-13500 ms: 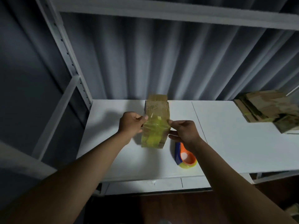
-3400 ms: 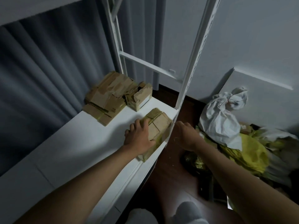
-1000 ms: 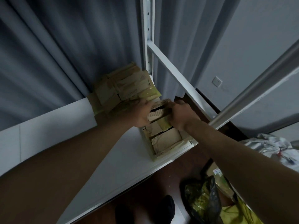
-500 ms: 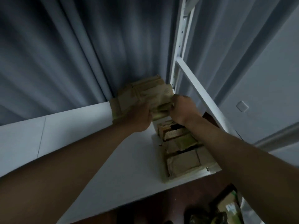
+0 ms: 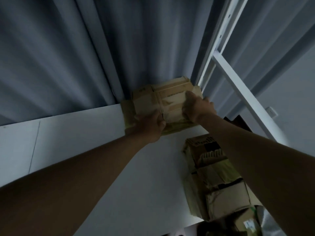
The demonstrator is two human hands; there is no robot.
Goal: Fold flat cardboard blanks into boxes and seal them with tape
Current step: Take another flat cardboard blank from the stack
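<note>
A stack of flat cardboard blanks (image 5: pixel 163 97) lies at the back right corner of the white shelf (image 5: pixel 81 133), against the curtain. My left hand (image 5: pixel 150 123) grips the front left edge of the top blanks, thumb on top. My right hand (image 5: pixel 197 108) grips the right side of the same blanks, fingers curled over them. Two folded, taped boxes (image 5: pixel 214 176) sit in a row along the shelf's right edge, partly hidden under my right forearm. The tape dispenser is out of view.
A grey curtain (image 5: pixel 85 57) hangs right behind the shelf. A white rack upright (image 5: pixel 218 36) and a slanted brace (image 5: pixel 242 92) stand just right of the stack. Dark bags and a box lie on the floor at bottom right (image 5: pixel 245 225).
The view has swung left and down onto the corner stack. My right hand has moved up onto the right side of the blanks; both hands now hold the top blanks.
</note>
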